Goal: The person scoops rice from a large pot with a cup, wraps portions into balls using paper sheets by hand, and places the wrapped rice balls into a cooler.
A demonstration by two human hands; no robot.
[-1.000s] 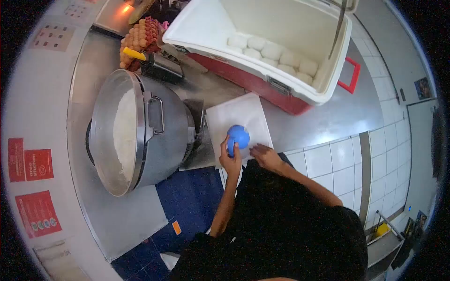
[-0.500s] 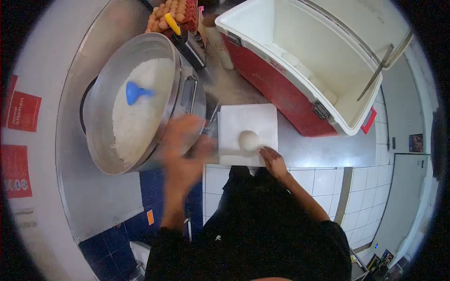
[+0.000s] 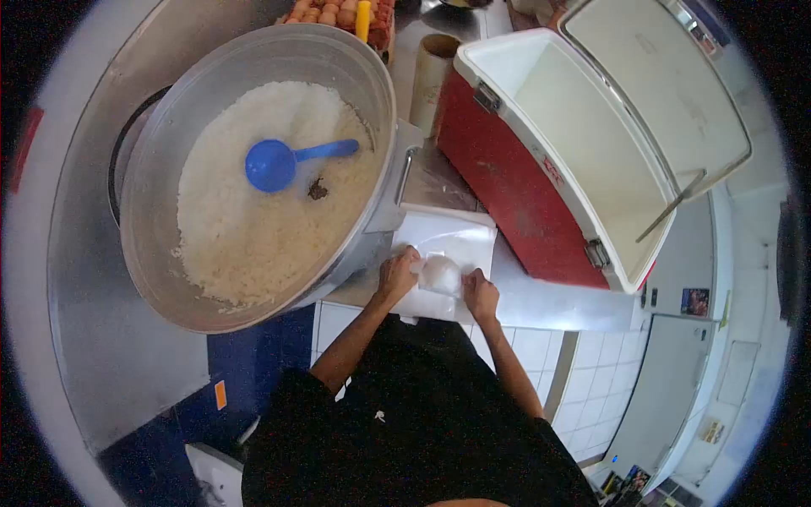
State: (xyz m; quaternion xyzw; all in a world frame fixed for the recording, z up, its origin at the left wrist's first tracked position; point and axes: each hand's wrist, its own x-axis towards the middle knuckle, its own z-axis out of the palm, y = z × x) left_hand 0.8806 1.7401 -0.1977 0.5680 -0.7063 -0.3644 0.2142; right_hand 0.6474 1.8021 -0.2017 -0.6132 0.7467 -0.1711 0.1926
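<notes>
A rounded white mound of rice [image 3: 440,275] sits on a stack of white wrapping paper [image 3: 448,228] at the counter's front edge. To its left, my left hand [image 3: 399,275] is closed, its fingertips pinching the paper's edge. My right hand [image 3: 481,296] is closed on the paper just right of the mound. A large metal pot [image 3: 384,110] holds white rice [image 3: 245,237] left of the paper. On that rice lies a blue scoop [image 3: 272,166], handle pointing right, beside a small dark patch [image 3: 318,189].
An open red-and-white cooler [image 3: 515,169] stands behind the paper to the right, its lid [image 3: 667,84] raised. Brown eggs [image 3: 329,13] in trays are at the back, near a yellow handle [image 3: 363,19]. A tall cylindrical container [image 3: 432,76] stands between pot and cooler.
My left hand has moved from beside the pot to the paper, and both hands now grip it around the mound. The blue scoop lies turned differently on the rice. The view has shifted left.
</notes>
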